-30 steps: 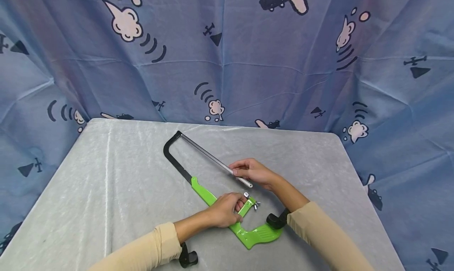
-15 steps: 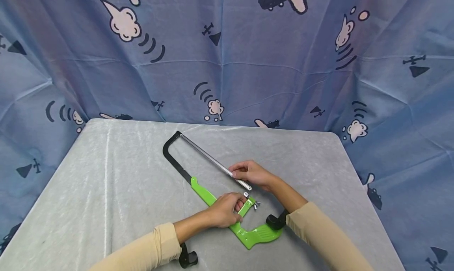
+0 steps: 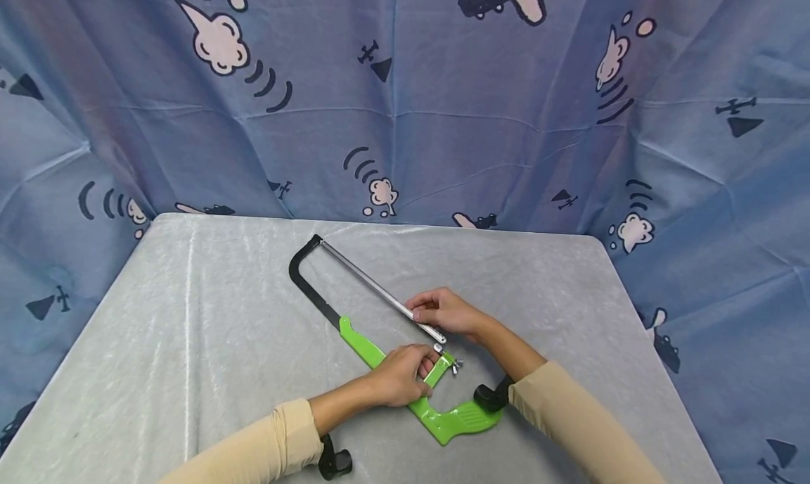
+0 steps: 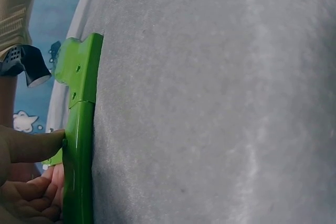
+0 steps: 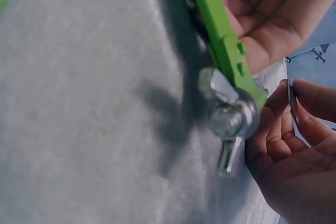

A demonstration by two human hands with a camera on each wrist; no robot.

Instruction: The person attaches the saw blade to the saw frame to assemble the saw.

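Note:
A hacksaw frame with a black bow and green handle lies slanted on the table. My left hand grips its green arm near the wing nut, the thumb pressed along the frame in the left wrist view. Between the thumb and fingers of my right hand is the silver saw blade, pinched near its holed end. The blade's far end meets the tip of the black bow; whether it is hooked there is too small to tell. Its near end sits just above the metal blade holder.
The table is covered in grey plush cloth. Behind it hangs a blue patterned curtain. Black wrist cameras sit at both cuffs, the right camera in front of the saw's green handle.
My right hand has moved slightly down and left, bringing the blade's near end closer to the blade holder. My left hand stays on the frame.

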